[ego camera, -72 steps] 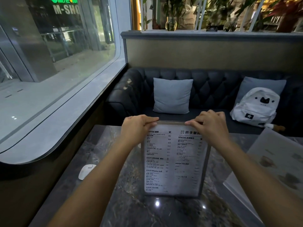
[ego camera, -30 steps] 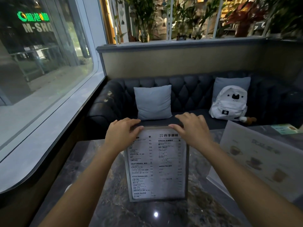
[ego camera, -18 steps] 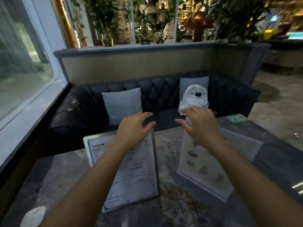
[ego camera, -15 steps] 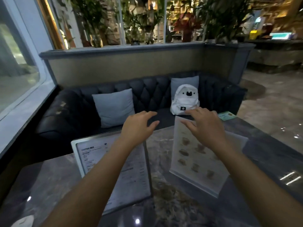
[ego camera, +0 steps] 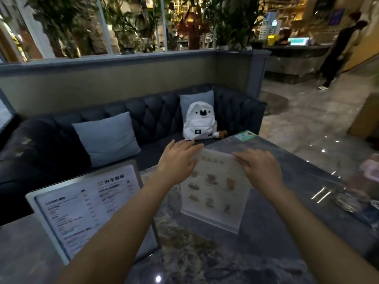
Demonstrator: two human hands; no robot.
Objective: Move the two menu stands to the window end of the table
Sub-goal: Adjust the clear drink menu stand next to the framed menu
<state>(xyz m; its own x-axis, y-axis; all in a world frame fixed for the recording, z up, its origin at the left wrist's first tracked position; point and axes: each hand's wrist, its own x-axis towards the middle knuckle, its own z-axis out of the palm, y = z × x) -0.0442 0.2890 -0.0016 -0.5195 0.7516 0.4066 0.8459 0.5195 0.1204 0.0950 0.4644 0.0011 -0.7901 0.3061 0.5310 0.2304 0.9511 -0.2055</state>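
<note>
Two menu stands are upright on the dark marble table (ego camera: 205, 261). The framed text menu stand (ego camera: 86, 206) is at the left, with nobody touching it. The clear picture menu stand (ego camera: 215, 193) is in the middle. My left hand (ego camera: 176, 160) lies over its top left corner with the fingers nearly straight. My right hand (ego camera: 258, 167) has its fingers curled on the top right edge. The window is out of view to the left.
Behind the table is a dark tufted sofa (ego camera: 153, 113) with a grey cushion (ego camera: 106, 138) and a white backpack (ego camera: 200, 121). A green card (ego camera: 245, 135) lies at the table's far edge. Blurred glassware (ego camera: 348, 199) sits at the right edge. A person (ego camera: 338, 50) stands far right.
Both hands let go of the text menu stand, which now stands at the left. They moved right to the top edge of the picture menu stand as my view swung right.
</note>
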